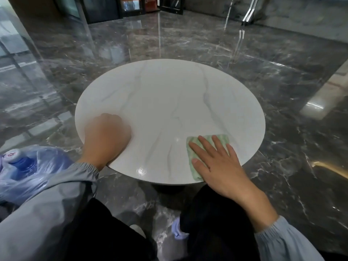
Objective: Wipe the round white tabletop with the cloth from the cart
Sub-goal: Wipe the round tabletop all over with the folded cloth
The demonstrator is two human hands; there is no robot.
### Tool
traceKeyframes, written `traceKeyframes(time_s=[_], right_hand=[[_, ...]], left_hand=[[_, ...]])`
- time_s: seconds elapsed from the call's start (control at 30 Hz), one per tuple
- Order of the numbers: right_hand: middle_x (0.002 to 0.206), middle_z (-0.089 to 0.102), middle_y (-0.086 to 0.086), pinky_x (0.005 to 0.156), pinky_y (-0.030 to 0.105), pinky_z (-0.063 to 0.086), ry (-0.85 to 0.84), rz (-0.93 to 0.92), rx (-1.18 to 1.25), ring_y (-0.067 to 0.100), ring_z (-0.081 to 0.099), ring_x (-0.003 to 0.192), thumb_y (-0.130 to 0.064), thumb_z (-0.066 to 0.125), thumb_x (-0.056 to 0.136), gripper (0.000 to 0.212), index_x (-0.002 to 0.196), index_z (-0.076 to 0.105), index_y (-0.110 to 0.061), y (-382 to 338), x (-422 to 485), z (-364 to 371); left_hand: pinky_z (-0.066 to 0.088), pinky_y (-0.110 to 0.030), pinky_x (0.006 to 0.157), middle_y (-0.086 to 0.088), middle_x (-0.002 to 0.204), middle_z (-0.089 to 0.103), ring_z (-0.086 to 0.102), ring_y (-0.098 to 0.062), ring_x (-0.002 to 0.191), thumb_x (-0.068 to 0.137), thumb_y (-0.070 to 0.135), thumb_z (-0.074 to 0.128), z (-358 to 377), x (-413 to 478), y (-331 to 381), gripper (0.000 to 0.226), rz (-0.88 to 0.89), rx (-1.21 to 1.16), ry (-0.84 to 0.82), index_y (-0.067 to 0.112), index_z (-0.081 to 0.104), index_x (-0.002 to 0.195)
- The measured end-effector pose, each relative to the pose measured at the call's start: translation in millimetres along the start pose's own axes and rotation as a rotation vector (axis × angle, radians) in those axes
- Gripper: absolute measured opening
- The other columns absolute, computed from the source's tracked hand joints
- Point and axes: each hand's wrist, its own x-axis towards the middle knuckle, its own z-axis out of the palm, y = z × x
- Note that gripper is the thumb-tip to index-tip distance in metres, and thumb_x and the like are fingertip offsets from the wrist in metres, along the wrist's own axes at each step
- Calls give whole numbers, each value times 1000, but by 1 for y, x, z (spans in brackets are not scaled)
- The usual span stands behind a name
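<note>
The round white tabletop (165, 102), with faint grey veins, stands low in front of me. A folded green and white cloth (194, 167) lies on its near right part. My right hand (216, 162) lies flat on the cloth with fingers spread, pressing it onto the surface. My left hand (106, 137) is curled into a loose fist and rests on the near left edge of the tabletop, holding nothing that I can see.
Glossy dark marble floor (282, 91) surrounds the table. At the lower left a clear blue plastic bag (28, 166) holds a bottle with a blue cap. My dark trousers and knees fill the bottom. Glass doors and metal legs stand at the back.
</note>
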Motion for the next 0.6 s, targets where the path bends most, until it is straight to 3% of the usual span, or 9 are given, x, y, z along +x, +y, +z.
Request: traceKeyframes(time_s=[0.13,0.27,0.47,0.6], right_hand=[[167,-15,-29,124,40,-16,-23,76,13,7,-22,155,-61,13,103,58,159,-1,-56,28,27,-12],[169,-20,-21,124,50,-16,-44,180,33,18,-24,156,-55,11,107,55,159,-10,-53,25,53,-14],[168,-19,-24,123,47,-19,-41,-144,35,15,-30,154,-56,16,108,56,159,-6,-56,-50,6,7],[167,-13,-30,126,41,-13,-15,-98,11,6,-22,155,-67,16,103,58,157,-1,-60,-7,18,-2]], left_hand=[[44,-54,95,-9,118,63,58,-36,107,92,60,43,4,2,-3,46,-5,-12,26,22,64,108],[43,-56,96,-10,120,63,57,-38,108,91,59,45,6,3,-5,46,-5,12,4,22,65,109],[42,-56,96,-10,121,61,55,-39,109,92,60,45,7,2,-4,46,1,39,-4,22,64,110],[42,-56,94,-8,122,62,54,-39,111,92,61,45,4,3,-3,46,34,42,-30,22,62,110]])
